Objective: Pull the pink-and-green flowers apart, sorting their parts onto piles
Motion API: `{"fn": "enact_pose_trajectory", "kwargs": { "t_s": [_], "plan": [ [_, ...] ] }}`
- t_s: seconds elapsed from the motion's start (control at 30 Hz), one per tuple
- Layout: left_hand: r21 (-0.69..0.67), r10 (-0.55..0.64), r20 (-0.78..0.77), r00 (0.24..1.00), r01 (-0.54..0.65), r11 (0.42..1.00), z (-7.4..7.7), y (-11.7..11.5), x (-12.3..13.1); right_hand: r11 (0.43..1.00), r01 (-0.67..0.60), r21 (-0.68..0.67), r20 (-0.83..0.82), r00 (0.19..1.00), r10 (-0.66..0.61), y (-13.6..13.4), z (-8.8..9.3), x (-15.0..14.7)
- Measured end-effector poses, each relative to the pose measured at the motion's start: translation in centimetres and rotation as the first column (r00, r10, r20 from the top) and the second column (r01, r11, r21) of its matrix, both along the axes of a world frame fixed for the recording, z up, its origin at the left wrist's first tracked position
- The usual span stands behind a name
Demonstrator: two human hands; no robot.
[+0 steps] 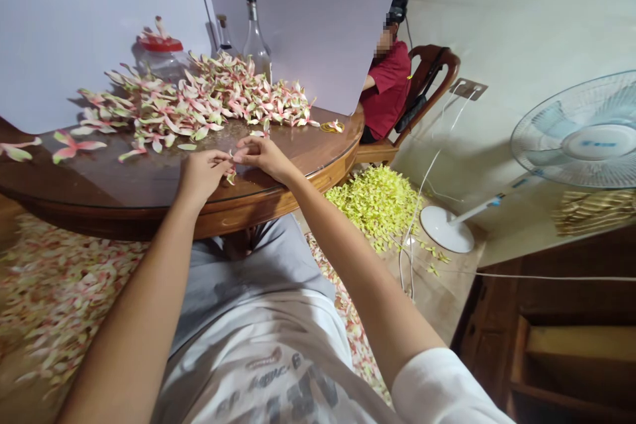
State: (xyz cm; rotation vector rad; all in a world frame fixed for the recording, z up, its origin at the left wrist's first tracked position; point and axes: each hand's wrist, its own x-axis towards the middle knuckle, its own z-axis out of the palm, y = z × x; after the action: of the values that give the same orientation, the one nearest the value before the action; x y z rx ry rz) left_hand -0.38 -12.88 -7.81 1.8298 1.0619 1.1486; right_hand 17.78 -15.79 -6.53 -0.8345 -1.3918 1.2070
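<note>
Over the front edge of the round wooden table [149,195], my left hand [201,175] has its fingers pinched on a small pink and green flower [230,177], which hangs below the fingertips. My right hand [261,154] meets it from the right, thumb and forefinger closed at the top of the same flower; what lies exactly between those fingertips is too small to make out. Behind both hands spreads a heap of pink and white flowers [199,99]. One loose petal [187,146] lies on the glass just beyond my left hand.
A red-lidded jar [161,45] and glass bottles [256,46] stand behind the heap. A person in red [392,86] sits at the right. Yellow-green flowers [377,202], a standing fan [591,139] and white cables are on the right; pink petals [69,285] cover the floor at left.
</note>
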Motion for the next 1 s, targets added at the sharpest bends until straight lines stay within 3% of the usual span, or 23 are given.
{"fn": "enact_pose_trajectory", "kwargs": {
  "t_s": [0.23, 0.5, 1.0],
  "plan": [
    [0.014, 0.006, -0.097, 0.995, -0.004, 1.000, -0.5, 0.6, -0.2, 0.998, 0.000, 0.065, 0.044, 0.999, -0.003, 0.6, -0.5, -0.3],
    [0.036, 0.044, -0.208, 0.977, -0.037, 0.999, 0.0, -0.3, -0.1, 0.998, 0.029, 0.063, 0.107, 0.994, -0.035, 1.2, -1.0, -0.2],
    [-0.020, -0.032, -0.017, 0.999, 0.032, 0.999, 0.2, -0.9, 0.4, 1.000, 0.027, 0.004, 0.050, 0.998, -0.027, 0.8, -0.7, -0.1]
  ]
}}
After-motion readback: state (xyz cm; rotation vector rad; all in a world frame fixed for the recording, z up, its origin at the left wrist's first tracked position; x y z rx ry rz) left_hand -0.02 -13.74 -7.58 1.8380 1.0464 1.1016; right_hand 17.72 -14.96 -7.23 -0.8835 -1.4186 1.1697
